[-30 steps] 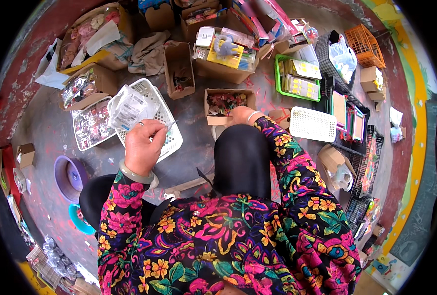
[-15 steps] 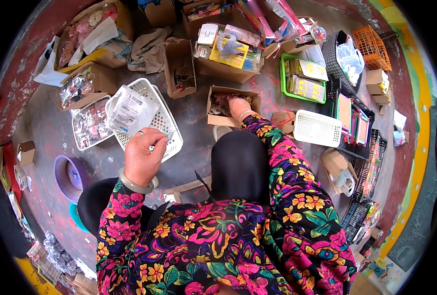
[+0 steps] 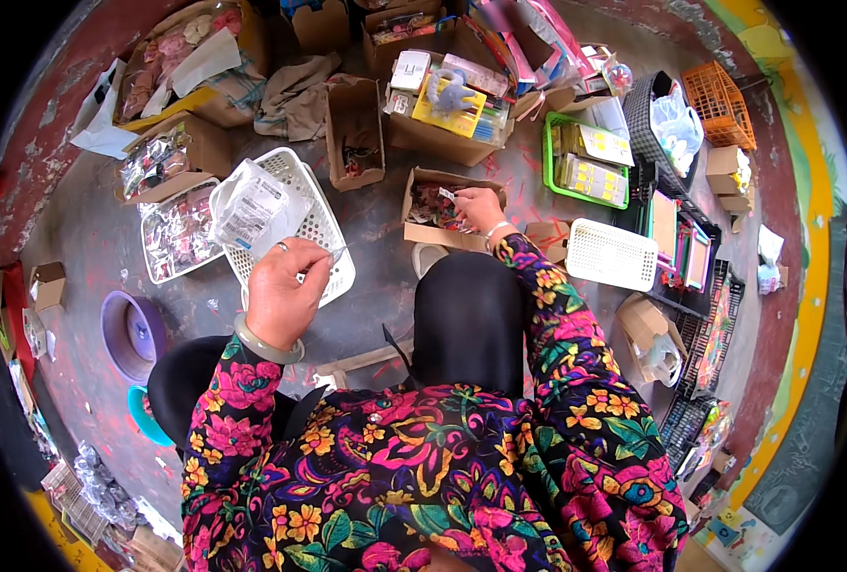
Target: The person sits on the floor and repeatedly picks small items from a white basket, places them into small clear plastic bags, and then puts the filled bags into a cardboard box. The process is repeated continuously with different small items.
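— Since the earlier frame, what has shifted on the floor?

— Right hand has gone deeper into the small open cardboard box at twelve o'clock, fingers pinched on a tiny white packet at the box's top edge. Left hand, at ten o'clock, stays raised at the near rim of the white slotted basket.

— And its grip?

— Thumb and forefinger pressed together on a thin clear sleeve; a bangle circles the wrist.

— Around them, largest first?

— At eleven o'clock a big clear plastic bag lies in the basket. A green tray of carded goods sits at one o'clock, a white lidded crate at two, a purple bowl at nine.
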A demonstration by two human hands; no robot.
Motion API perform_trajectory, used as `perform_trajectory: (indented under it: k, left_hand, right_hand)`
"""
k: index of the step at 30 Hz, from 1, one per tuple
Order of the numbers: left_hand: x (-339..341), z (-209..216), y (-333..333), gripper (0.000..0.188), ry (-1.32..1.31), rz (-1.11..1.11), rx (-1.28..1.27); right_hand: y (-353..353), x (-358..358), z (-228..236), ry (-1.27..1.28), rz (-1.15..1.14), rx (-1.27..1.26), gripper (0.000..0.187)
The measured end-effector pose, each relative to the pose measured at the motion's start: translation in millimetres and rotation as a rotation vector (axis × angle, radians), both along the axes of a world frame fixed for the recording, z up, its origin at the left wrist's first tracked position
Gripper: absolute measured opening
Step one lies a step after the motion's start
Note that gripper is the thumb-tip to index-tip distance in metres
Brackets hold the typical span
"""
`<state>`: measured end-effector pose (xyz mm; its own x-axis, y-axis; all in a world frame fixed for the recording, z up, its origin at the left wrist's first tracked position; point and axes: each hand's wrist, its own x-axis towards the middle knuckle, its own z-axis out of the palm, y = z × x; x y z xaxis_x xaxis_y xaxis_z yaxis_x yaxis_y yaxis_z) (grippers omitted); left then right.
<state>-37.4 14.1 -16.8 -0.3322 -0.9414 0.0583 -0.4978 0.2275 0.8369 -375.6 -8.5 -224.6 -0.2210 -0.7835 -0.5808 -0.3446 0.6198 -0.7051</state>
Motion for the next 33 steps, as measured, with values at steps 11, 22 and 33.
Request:
perform_trajectory:
  k: [11,22,33]
  left_hand:
    - [6,4,-8,0.015,0.048,-0.006,0.078]
    - [16,19,-9,0.020,0.043,0.051,0.225]
    - [13,5,-6,0.017,0.019,-0.047,0.047]
  right_hand:
    - [-1,64,228,-0.316,0.484,-0.364,0.023]
    - [5,164,295,0.590,1.108,-0.878,0.013]
    - [9,167,285,0.678,1.143,-0.865,0.014]
